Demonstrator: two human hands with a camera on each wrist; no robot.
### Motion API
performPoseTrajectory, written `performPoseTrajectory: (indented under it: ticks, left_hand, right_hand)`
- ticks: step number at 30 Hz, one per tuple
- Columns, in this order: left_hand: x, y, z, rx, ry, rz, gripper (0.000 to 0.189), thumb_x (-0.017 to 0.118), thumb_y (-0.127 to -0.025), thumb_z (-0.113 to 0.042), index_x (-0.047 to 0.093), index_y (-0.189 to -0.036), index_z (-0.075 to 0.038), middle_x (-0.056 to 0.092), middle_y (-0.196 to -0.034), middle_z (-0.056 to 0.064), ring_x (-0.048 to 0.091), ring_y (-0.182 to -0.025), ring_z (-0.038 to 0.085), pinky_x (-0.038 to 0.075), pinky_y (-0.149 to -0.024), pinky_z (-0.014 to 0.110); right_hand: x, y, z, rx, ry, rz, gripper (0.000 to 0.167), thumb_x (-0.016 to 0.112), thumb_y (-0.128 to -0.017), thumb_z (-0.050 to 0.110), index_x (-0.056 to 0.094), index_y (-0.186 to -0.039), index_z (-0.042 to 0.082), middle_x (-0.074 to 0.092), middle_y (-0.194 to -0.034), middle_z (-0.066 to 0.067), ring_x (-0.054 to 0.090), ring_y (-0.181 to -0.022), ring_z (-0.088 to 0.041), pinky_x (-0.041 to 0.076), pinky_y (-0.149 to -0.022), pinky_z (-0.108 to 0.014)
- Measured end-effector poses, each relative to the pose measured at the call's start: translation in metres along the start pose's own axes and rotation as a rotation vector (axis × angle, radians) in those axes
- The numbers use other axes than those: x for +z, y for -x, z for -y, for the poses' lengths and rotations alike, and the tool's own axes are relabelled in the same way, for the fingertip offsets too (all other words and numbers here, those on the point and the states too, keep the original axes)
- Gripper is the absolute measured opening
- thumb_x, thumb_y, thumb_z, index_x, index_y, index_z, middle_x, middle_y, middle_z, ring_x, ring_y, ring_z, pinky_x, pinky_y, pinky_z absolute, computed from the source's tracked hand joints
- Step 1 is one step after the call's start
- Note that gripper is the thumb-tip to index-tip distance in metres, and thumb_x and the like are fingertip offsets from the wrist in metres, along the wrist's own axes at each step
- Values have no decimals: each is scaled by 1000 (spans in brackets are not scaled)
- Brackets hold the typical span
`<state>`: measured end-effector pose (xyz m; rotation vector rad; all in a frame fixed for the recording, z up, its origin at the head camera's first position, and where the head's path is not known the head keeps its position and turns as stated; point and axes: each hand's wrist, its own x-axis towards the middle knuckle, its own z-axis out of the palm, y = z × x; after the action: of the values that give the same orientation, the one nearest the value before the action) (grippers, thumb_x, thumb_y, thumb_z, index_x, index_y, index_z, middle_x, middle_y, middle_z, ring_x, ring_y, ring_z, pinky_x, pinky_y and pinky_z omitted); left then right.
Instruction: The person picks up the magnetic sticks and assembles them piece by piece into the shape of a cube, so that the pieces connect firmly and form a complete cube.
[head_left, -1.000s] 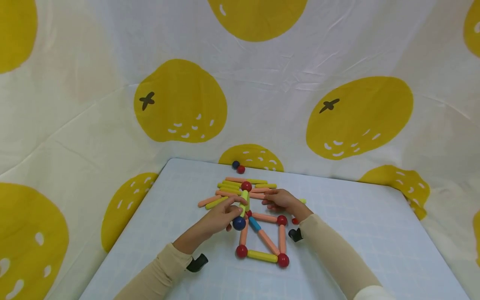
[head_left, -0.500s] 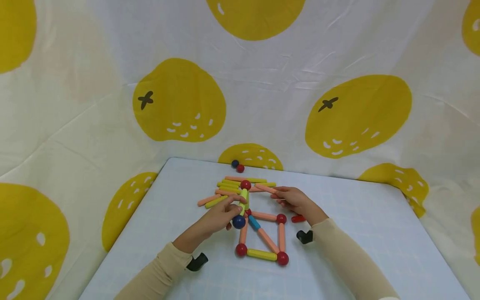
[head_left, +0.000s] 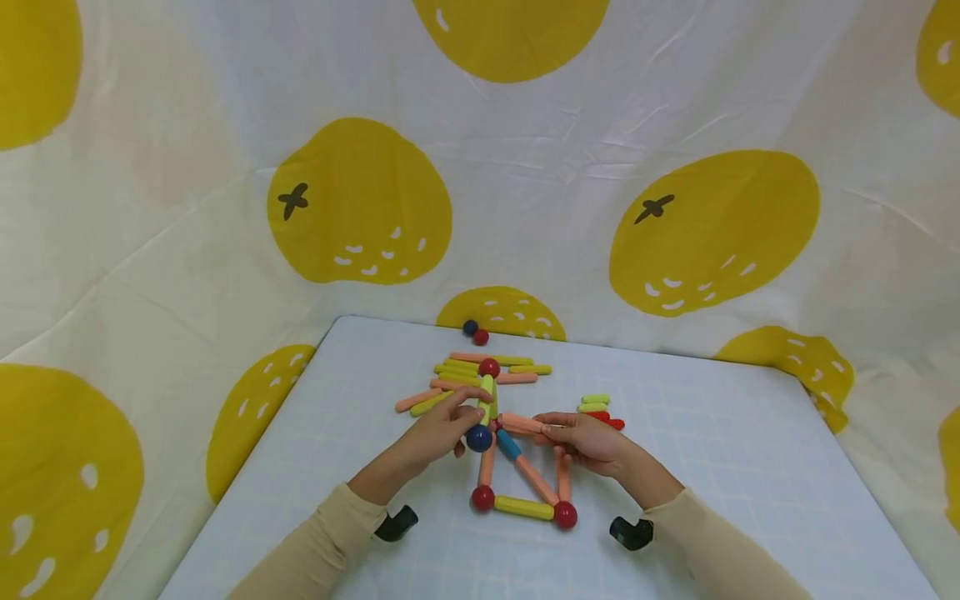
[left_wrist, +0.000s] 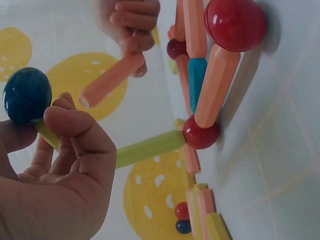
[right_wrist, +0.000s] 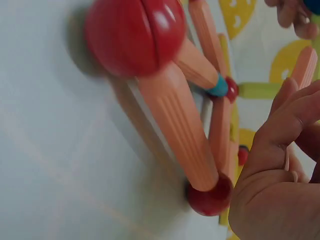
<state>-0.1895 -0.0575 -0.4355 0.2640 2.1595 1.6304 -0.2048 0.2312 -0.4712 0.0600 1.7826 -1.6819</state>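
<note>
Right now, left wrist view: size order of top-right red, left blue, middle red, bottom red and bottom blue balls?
Top-right red ball
Left blue ball
Middle red ball
Bottom red ball, bottom blue ball: alike, unranked

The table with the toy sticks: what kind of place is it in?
Probably a small indoor play corner: a pale table backed by yellow-fruit-print cloth, with colored building rods and balls.

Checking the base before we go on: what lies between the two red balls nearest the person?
In the head view, a yellow stick lies between them, reaching from the left ball to the right ball.
</note>
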Motion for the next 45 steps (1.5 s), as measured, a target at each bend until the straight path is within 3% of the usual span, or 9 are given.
performPoseTrajectory:
  ticks: [6,12,15,20,23,28,35,40,45]
  left_hand:
    - [1,1,-2,4,-7,-9,27,53,-107,-28,58,-133,-26,69,-90,5,50,-57,18,46,-62,31]
    - [2,0,-2,-2,-8,-10,26,53,-107,-29,58,-132,-26,69,-89,5,51,-59,19,46,-63,31]
    - [2,0,-2,-5,1,-2,26,53,-107,-30,57,-132,-26,69,-92,5,52,-60,19,45,-64,31]
    - [3,0,-4,-23,-6,5,27,53,-107,-32,57,-133,-27,69,-94,5,52,-61,19,45,-64,31]
    - [2,0,-6,-33,-8,5,27,53,-107,-32,57,-133,-27,69,-92,5,51,-60,19,45,-65,32]
    - [1,-1,-8,-30,-1,6,26,51,-107,-28,58,-132,-26,67,-86,5,51,-60,19,46,-65,33]
    - [1,-2,-7,9,33,30,25,49,-108,-26,57,-132,-22,68,-88,4,51,-64,20,46,-62,30]
    - [1,-3,-4,33,49,62,26,51,-108,-26,57,-132,-21,69,-90,3,52,-65,19,45,-61,28]
    - [2,-2,-3,42,51,79,26,52,-108,-27,56,-133,-20,68,-86,2,51,-64,17,45,-61,28]
  right_hand:
    - [10,11,-12,12,-58,87,53,60,-104,23,46,-152,6,71,-112,-6,52,-70,-11,43,-60,-16]
    - [21,13,-17,26,-89,192,51,60,-103,27,49,-151,13,65,-103,-2,45,-56,-11,37,-53,-18]
    - [25,14,-18,40,-111,205,49,60,-103,27,51,-149,13,66,-101,-2,45,-58,-12,33,-53,-19]
    - [31,15,-18,44,-112,187,45,58,-104,26,52,-146,10,67,-99,-2,47,-64,-12,37,-58,-19]
    - [36,16,-17,18,-13,163,45,62,-102,28,54,-142,10,65,-93,-4,50,-63,-13,42,-59,-19]
    - [51,15,-13,-107,308,113,39,67,-100,30,60,-134,11,71,-90,-7,60,-59,-13,52,-59,-21]
    - [77,12,-8,-270,661,90,28,68,-99,30,68,-124,17,69,-78,2,63,-62,-12,52,-61,-24]
    - [90,8,-8,-324,709,111,12,67,-100,34,69,-107,25,66,-72,3,60,-59,-10,48,-59,-21]
    - [96,6,-9,-349,744,99,9,66,-100,36,69,-99,27,65,-71,8,59,-58,-7,47,-60,-21]
